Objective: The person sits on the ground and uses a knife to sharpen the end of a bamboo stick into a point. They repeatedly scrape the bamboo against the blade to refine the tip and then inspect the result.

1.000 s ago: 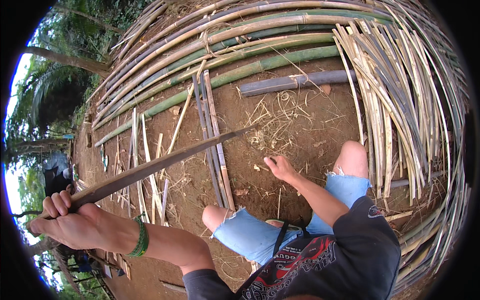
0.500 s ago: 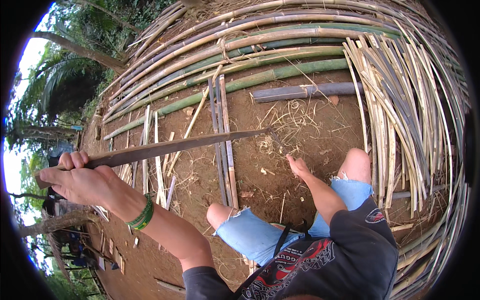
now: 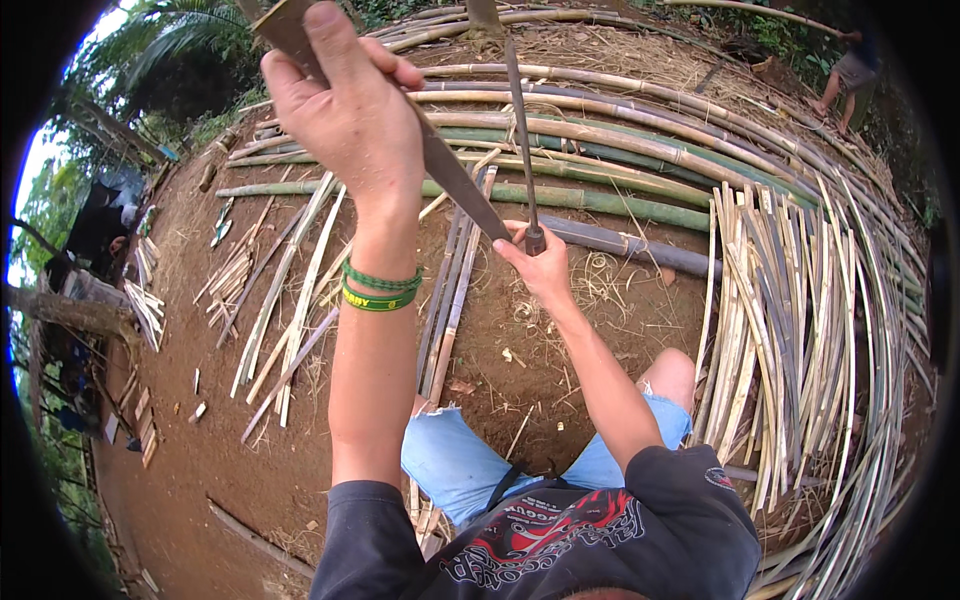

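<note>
My left hand (image 3: 360, 130) is raised at the upper left, its fingers and thumb closed around a flat, dark brown bamboo slat (image 3: 465, 185). The slat slants down to the right, and its lower end meets or overlaps the fingers of my right hand (image 3: 542, 268); I cannot tell whether they touch. In that right hand is the handle of a long knife (image 3: 521, 130). Its narrow dark blade, seen nearly edge-on, points up and away from me. Blade and slat form a V that opens away from me.
Long bamboo poles (image 3: 620, 205) lie across the far ground. A heap of split bamboo strips (image 3: 790, 330) is at the right, with more loose strips (image 3: 290, 310) at the left. Curled shavings (image 3: 610, 290) litter the soil. Another person (image 3: 852, 80) stands at the far right.
My left hand has swung up and to the right with the slat, which now slopes steeply. My right hand has risen, bringing the knife blade upright.
</note>
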The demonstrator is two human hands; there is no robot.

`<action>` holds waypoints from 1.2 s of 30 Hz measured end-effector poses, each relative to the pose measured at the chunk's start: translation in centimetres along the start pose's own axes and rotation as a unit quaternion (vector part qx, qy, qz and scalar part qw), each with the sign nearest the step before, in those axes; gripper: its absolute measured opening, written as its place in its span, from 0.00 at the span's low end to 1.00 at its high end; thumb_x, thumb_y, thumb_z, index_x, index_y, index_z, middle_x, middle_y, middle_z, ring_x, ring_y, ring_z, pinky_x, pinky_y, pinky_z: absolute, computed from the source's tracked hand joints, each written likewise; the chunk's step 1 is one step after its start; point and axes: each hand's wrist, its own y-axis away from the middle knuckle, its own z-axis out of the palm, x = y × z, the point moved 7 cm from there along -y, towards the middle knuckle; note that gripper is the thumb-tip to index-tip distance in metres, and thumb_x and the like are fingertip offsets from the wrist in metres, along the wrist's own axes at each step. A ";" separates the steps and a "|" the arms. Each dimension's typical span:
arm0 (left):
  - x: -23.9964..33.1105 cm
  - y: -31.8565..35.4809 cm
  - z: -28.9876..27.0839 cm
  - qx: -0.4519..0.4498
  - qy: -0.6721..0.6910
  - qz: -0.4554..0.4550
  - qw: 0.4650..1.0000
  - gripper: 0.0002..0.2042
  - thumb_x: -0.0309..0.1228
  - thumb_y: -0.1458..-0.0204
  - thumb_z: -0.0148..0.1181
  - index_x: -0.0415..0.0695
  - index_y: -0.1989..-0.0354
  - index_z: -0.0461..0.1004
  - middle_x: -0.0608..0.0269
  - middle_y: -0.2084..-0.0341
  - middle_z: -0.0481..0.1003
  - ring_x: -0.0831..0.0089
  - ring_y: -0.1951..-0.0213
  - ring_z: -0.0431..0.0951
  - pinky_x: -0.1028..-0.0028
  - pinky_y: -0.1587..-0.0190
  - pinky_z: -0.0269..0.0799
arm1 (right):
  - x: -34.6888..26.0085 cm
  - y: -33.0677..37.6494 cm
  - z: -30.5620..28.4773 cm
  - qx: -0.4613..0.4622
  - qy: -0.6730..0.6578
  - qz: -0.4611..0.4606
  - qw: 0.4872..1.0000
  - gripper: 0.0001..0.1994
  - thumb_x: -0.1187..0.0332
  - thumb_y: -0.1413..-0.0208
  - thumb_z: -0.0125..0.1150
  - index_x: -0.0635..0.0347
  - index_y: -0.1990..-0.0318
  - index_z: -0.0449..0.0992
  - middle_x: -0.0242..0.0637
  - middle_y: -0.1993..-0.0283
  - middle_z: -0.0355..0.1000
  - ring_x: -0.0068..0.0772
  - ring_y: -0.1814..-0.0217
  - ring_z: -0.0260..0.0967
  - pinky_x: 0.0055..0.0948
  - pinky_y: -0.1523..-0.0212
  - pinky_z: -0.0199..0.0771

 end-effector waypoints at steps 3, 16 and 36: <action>1.4 -0.6 2.5 -0.060 -0.030 0.023 0.998 0.18 0.47 0.36 0.49 0.42 0.64 0.63 0.61 0.79 0.72 0.73 0.76 0.77 0.76 0.71 0.75 | -1.2 -1.7 -0.1 -0.023 -0.068 -0.034 0.997 0.12 0.71 0.53 0.75 0.61 0.67 0.74 0.25 0.72 0.75 0.11 0.73 0.63 0.19 0.71 0.64; -3.2 21.1 -9.0 -0.043 -0.019 -0.385 0.922 0.27 0.50 0.32 0.33 0.39 0.71 0.69 0.55 0.79 0.75 0.67 0.73 0.78 0.70 0.63 0.75 | -18.7 -7.9 -4.0 0.165 -0.203 -0.224 0.939 0.11 0.70 0.51 0.75 0.58 0.72 0.74 0.20 0.78 0.67 0.10 0.78 0.58 0.15 0.76 0.55; 1.4 -0.6 -21.4 0.360 0.374 -0.131 0.844 0.29 0.62 0.43 0.47 0.49 0.84 0.61 0.68 0.88 0.64 0.72 0.82 0.67 0.70 0.69 0.74 | -22.4 -9.7 -10.0 0.138 -0.152 -0.036 0.978 0.17 0.54 0.43 0.65 0.58 0.65 0.70 0.27 0.79 0.64 0.19 0.83 0.60 0.25 0.82 0.63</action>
